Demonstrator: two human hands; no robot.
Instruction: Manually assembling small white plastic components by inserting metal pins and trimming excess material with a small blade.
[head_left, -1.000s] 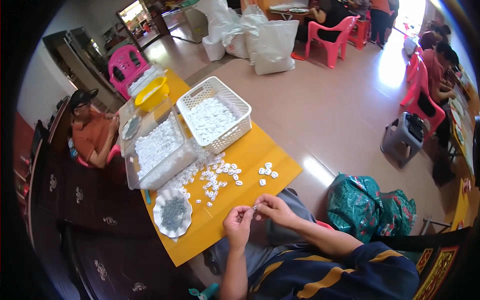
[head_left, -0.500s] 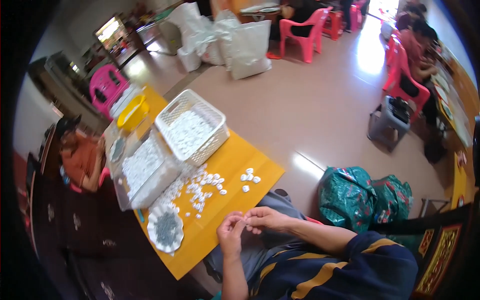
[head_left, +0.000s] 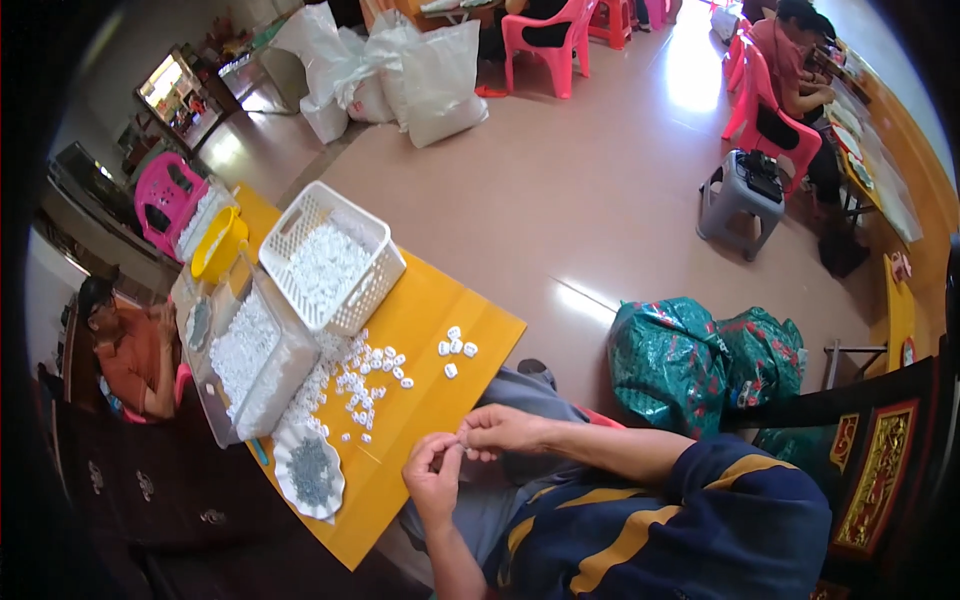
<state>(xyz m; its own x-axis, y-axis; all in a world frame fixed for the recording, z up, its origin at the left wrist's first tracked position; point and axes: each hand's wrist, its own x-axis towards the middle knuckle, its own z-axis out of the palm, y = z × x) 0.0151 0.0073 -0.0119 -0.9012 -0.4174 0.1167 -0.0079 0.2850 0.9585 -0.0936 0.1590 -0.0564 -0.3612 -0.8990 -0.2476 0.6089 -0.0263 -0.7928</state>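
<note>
My left hand (head_left: 434,474) and my right hand (head_left: 500,432) meet above my lap, just off the table's near right edge. The fingertips of both are pinched together around something small and pale that I cannot make out. On the yellow table (head_left: 425,385) lie many small white plastic pieces (head_left: 362,385), spread in front of a clear bin. Several more white pieces (head_left: 457,347) sit apart from them, towards the right corner. A white scalloped dish (head_left: 328,497) holds a heap of small grey parts (head_left: 312,470).
A white basket (head_left: 385,270) and a clear bin (head_left: 290,370) are full of white pieces. Behind them stands a yellow tub (head_left: 220,245). Green bags (head_left: 670,355) rest on the floor at right, near a grey stool (head_left: 740,205). Other people (head_left: 140,350) sit left and far right.
The whole view has shifted, so the table and my hands appear further left. My hands stay pinched together above my lap.
</note>
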